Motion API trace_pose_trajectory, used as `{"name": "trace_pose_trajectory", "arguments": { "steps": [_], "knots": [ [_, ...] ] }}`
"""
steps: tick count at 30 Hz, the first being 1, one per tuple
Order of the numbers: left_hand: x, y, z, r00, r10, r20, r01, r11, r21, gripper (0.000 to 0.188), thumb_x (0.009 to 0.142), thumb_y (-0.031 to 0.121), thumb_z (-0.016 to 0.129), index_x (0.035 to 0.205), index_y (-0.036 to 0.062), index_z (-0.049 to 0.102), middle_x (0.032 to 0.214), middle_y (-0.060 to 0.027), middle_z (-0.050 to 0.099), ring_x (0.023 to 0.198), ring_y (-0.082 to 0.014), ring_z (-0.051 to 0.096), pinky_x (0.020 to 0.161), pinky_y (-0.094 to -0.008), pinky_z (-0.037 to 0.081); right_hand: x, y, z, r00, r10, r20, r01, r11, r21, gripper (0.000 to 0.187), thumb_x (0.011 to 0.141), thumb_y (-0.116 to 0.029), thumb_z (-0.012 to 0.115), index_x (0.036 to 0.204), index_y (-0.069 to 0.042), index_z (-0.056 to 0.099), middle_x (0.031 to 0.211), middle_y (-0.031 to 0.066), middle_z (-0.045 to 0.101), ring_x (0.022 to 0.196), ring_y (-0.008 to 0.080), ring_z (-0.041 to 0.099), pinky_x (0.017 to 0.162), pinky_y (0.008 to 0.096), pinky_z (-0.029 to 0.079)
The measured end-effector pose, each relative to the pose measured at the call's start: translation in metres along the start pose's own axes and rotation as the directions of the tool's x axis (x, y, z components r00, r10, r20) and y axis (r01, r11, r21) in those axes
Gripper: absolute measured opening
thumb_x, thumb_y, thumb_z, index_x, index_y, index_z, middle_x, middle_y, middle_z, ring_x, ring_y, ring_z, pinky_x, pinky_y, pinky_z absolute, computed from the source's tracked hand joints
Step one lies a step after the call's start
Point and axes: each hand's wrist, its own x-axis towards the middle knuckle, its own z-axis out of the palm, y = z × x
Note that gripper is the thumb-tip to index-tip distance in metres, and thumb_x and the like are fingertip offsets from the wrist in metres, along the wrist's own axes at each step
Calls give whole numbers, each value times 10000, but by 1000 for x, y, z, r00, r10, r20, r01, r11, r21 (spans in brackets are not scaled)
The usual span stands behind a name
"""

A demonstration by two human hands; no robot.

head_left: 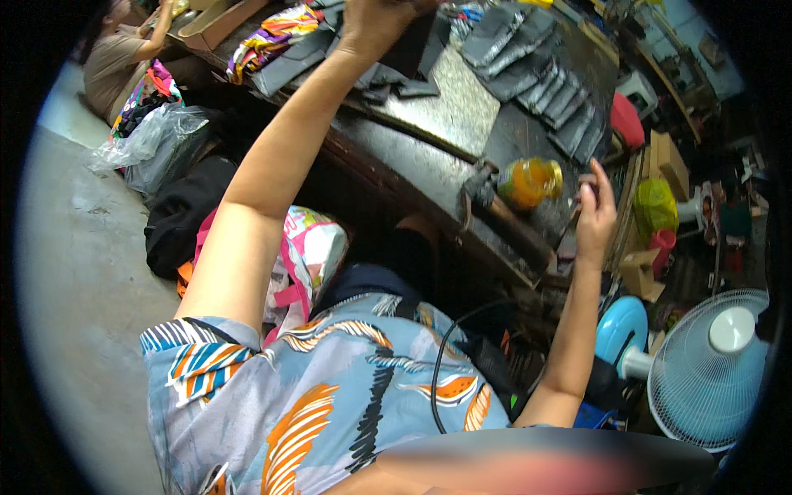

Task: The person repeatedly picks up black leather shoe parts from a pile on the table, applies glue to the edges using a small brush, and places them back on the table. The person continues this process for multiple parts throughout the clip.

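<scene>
My left hand [381,23] reaches far forward over the workbench to the top edge of the view. Its fingers are cut off or lost against a dark, flat black piece [410,48] just under it. My right hand [596,216] is raised over the bench's right side, its fingers apart and one stretched upward. Just left of it stands a glass jar [530,183] with orange-yellow contents. Beside the jar lies what looks like a hammer [513,228] with a thick handle. Overlapping black flat pieces [565,103] with shiny strips lie in rows beyond the jar.
The worn workbench [458,91] has a dark front edge. Colourful fabric [276,37] lies at its far left, near another person [120,62] seated. Bags [165,140] sit on the floor at left. A blue fan [709,371] stands at right, near cardboard boxes [667,165].
</scene>
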Motion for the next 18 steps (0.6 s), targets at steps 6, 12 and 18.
{"name": "trace_pose_trajectory", "arguments": {
  "steps": [6,12,18],
  "knots": [
    [-86,50,-12,906,-388,166,418,772,-478,446,873,321,727,1168,24,573,1060,-66,665,949,-157,638,834,-318,512,4,-62,-9,913,-311,265,406,767,-498,427,781,48,583,1105,-186,736,1189,44,646,1108,272,567,955,381,461],
    [-156,76,-12,743,-560,366,657,508,-557,371,886,278,748,1105,8,620,996,-49,668,869,-109,629,791,-260,523,9,-56,18,860,-355,367,509,539,-671,345,770,-34,631,986,-259,779,1245,34,636,1183,271,543,1010,418,421],
    [-179,95,-19,655,-622,429,733,385,-561,376,805,135,795,1097,1,602,988,-76,664,850,-142,656,780,-287,556,10,-55,13,883,-330,333,468,569,-676,355,789,-6,599,977,-250,774,1268,33,629,1224,260,525,1063,460,358]
  ]
}}
